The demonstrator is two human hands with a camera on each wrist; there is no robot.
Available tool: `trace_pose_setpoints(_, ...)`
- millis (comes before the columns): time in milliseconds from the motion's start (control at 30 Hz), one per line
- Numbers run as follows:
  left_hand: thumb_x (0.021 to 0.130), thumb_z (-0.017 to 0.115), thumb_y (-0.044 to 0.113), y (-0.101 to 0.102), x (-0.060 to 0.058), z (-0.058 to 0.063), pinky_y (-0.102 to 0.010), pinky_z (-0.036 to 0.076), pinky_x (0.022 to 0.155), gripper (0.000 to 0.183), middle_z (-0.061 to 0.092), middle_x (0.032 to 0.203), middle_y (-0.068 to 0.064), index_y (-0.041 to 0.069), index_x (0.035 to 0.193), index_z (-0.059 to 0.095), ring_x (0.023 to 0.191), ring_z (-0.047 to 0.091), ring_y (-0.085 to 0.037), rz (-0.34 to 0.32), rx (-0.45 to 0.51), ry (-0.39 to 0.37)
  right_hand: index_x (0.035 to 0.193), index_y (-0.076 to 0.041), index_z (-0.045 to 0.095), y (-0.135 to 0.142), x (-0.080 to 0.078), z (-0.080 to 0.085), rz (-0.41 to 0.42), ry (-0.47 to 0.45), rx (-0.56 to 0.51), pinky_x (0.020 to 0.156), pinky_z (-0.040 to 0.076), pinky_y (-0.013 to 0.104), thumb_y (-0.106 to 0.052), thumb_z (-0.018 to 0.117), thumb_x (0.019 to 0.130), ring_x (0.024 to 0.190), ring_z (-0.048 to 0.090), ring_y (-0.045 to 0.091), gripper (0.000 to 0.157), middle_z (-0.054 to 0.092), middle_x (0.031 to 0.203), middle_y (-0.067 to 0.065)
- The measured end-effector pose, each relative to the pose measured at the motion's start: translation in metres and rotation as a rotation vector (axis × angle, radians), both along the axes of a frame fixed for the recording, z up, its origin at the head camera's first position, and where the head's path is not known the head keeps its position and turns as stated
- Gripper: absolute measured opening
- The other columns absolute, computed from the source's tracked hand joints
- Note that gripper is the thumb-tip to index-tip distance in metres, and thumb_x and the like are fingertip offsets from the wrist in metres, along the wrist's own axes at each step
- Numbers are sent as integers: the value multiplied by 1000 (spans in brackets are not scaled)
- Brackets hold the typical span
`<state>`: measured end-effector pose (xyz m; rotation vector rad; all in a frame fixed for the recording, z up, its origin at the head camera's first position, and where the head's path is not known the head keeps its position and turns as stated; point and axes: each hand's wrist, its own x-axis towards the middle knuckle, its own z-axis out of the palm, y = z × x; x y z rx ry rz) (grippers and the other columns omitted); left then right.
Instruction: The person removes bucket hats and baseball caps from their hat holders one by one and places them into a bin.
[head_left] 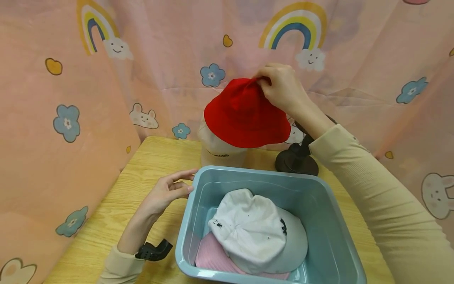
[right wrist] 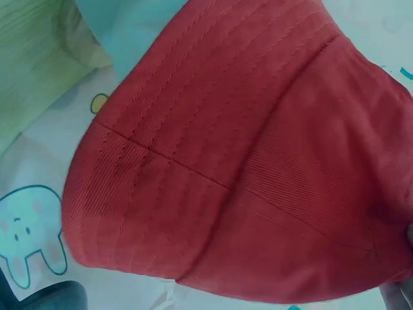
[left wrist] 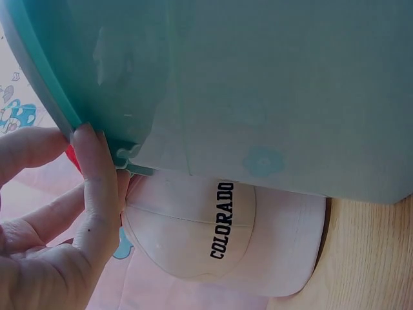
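Note:
My right hand pinches the crown of a red bucket hat, held up brim-down behind the basin. In the right wrist view the stitched brim and crown of the bucket hat fill most of the picture. With thumb and fingers my left hand grips the far left corner of the blue plastic basin's rim. Inside the basin a white baseball cap lies on top of a pink knitted item, mostly covered.
Behind the basin stands a pale cap lettered COLORADO, partly hidden by the red hat in the head view. A dark round-based stand is behind my right forearm. A pink patterned curtain surrounds the wooden table.

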<state>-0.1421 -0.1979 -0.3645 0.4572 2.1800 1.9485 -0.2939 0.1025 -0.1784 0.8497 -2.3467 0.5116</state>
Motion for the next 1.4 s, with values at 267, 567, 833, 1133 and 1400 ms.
trace_pose_setpoints(267, 92, 61, 9, 1, -2, 0, -28, 56, 83, 51, 50, 128, -20, 2, 140, 47, 81, 67, -6, 0, 3, -6, 100, -3, 73, 0, 9, 5, -7, 17, -10, 90, 53, 41, -8, 54, 95, 93, 62, 28, 21, 69, 98, 15)
trace_pose_setpoints(567, 92, 61, 9, 2, -3, 0, -29, 56, 83, 51, 50, 128, -21, 2, 140, 46, 79, 67, -6, -9, 11, -5, 100, -5, 74, 8, 21, 2, 7, 47, -30, 90, 52, 41, -8, 56, 94, 93, 62, 28, 19, 70, 96, 14)
trace_pose_setpoints(833, 92, 61, 10, 2, -5, -1, -29, 56, 84, 51, 49, 129, -22, 2, 141, 46, 81, 67, -6, -7, -2, -1, 100, -5, 74, 19, 36, 1, 28, 70, -88, 86, 53, 37, -7, 57, 93, 89, 63, 24, 18, 70, 95, 12)
trace_pose_setpoints(1133, 92, 62, 10, 1, -4, -1, -29, 56, 84, 51, 50, 129, -23, 3, 140, 47, 81, 67, -7, 3, -12, -4, 94, -6, 76, 25, 56, 2, 77, 163, -120, 76, 44, 24, -3, 59, 91, 84, 64, 22, 17, 71, 89, 11)
trace_pose_setpoints(1400, 92, 61, 9, 1, -4, 0, -28, 56, 83, 52, 49, 129, -23, 2, 141, 46, 81, 67, -7, 2, -6, -6, 93, -6, 76, 29, 74, 1, 118, 201, -154, 81, 42, 13, -4, 61, 91, 84, 63, 21, 16, 71, 87, 10)
